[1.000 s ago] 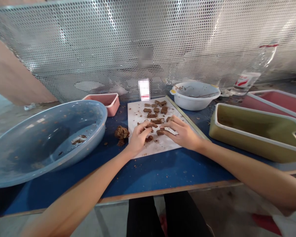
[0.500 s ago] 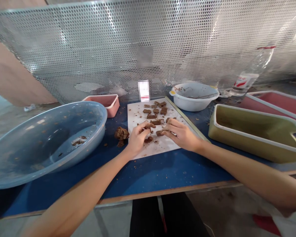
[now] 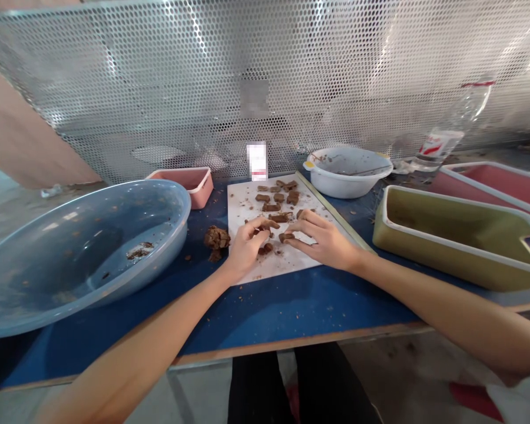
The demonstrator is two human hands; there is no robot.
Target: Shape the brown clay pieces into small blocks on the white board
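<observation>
A white board (image 3: 247, 273) lies on the blue table, bearing several small brown clay blocks (image 3: 271, 207) and crumbs. My right hand (image 3: 324, 238) is over the board's right half, its thumb and fingertips around a small piece of brown clay (image 3: 285, 237). Facing it, my left hand (image 3: 246, 246) rests at the board's left side with thumb and forefinger apart and curved. Bits of clay beside its fingers are partly hidden. Just left of that hand sits a rough clay lump (image 3: 217, 238), at the board's edge.
A large blue basin (image 3: 176, 247) stands at left, with a small pink container (image 3: 202, 194) behind it. To the right are a white basin (image 3: 347, 187), an olive container (image 3: 450, 250), a pink container (image 3: 507, 185) and a plastic bottle (image 3: 453, 129). Perforated metal sheet (image 3: 159, 76) rises behind.
My right hand's fingers have shifted slightly left and spread a little around the clay piece. My left hand stays nearly still. The view has moved very slightly.
</observation>
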